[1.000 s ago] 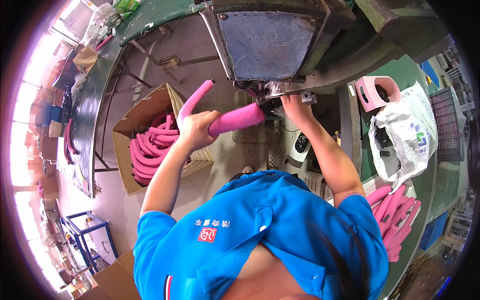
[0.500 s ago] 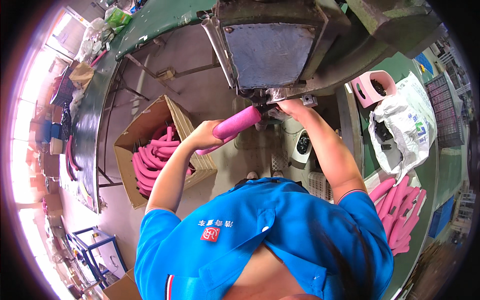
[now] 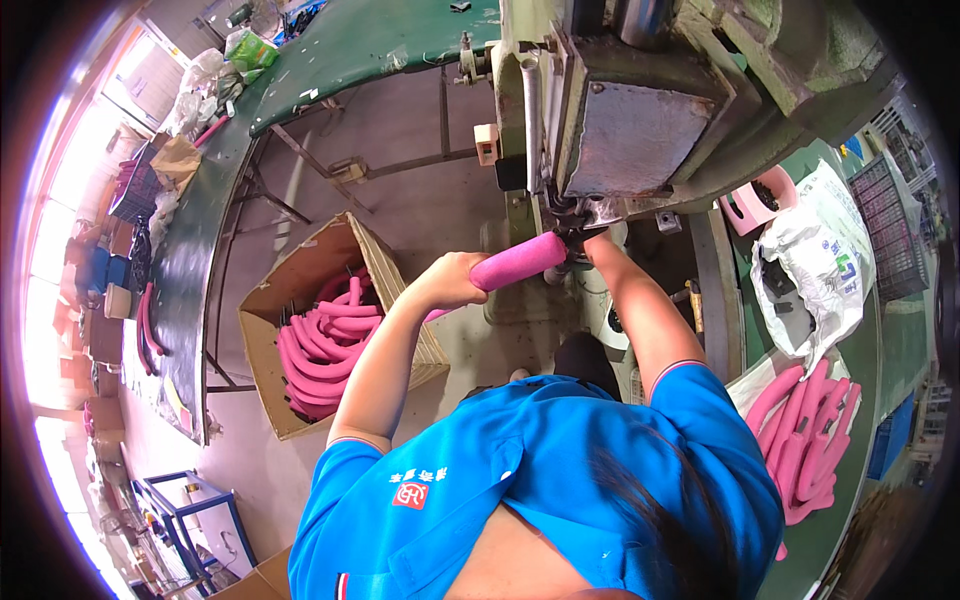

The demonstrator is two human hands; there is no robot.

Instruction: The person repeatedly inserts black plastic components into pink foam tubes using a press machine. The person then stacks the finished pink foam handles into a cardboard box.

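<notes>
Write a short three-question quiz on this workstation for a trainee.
1. True or false: the left hand grips the pink foam tube.
2. Where does the tube's far end point? A) into the cardboard box B) at the grey machine C) at the white bag
3. What fills the cardboard box?

Key: 1 true. 2 B; the right hand is at that end, under the machine. 3 Curved pink foam tubes.
</notes>
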